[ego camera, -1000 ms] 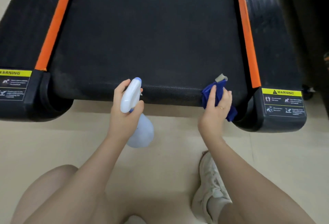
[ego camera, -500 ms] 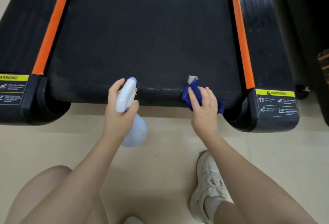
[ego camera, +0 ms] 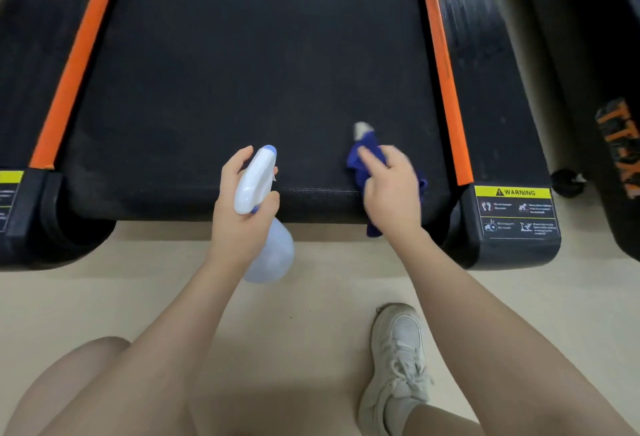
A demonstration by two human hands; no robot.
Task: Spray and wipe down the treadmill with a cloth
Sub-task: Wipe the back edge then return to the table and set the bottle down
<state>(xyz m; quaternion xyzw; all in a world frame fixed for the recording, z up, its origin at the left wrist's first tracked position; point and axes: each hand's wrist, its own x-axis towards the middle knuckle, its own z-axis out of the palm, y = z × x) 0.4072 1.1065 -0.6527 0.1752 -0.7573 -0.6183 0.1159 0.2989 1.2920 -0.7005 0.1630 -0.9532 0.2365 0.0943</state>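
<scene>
Beige floor (ego camera: pixel 329 300); black treadmill (ego camera: pixel 242 71) with orange side strips fills twelve o'clock, its rear belt edge nearest. Left hand (ego camera: pixel 239 213) grips a white spray bottle (ego camera: pixel 256 179), nozzle toward twelve o'clock, just off that edge. Right hand (ego camera: pixel 391 193), at three o'clock of the bottle, clutches a blue cloth (ego camera: pixel 363 161) against the belt; white shoe (ego camera: pixel 394 366) at five o'clock.

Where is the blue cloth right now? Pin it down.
In the head view, the blue cloth lies right of centre under the right hand, on the treadmill belt's rear edge.
</scene>
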